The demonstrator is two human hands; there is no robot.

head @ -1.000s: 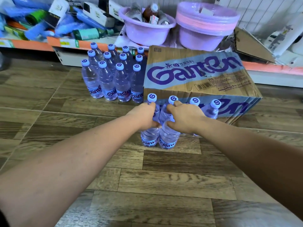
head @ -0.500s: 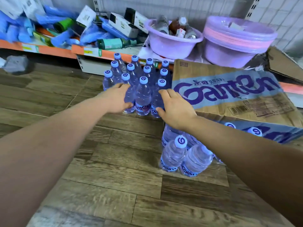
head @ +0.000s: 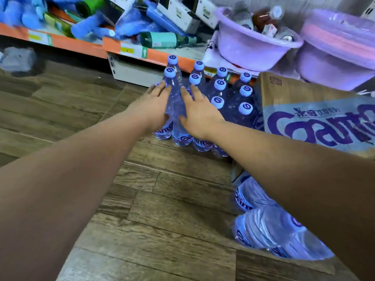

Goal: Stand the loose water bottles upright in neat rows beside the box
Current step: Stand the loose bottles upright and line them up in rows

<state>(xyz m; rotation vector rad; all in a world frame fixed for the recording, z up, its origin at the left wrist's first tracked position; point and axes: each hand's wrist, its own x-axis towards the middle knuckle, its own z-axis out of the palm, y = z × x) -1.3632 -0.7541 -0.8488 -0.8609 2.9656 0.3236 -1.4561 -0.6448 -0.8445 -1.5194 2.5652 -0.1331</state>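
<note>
Several clear water bottles with pale blue caps stand upright in rows (head: 220, 98) on the wooden floor, just left of the cardboard box (head: 316, 118) printed with purple letters. My left hand (head: 151, 107) and my right hand (head: 197, 113) lie flat with fingers spread against the front bottles of the group, one bottle (head: 176, 106) between them. Neither hand grips a bottle. Several more bottles (head: 269, 226) stand at the lower right in front of the box, partly hidden by my right forearm.
A low shelf with an orange edge (head: 81, 44) runs behind the bottles, piled with blue packs and boxes. Two purple basins (head: 249, 43) sit on it above the box. A grey crumpled thing (head: 18, 58) lies on the floor at far left.
Both hands let go of the two bottles in front of the box and moved up and left to the standing rows. They now press closer together on the front bottles.
</note>
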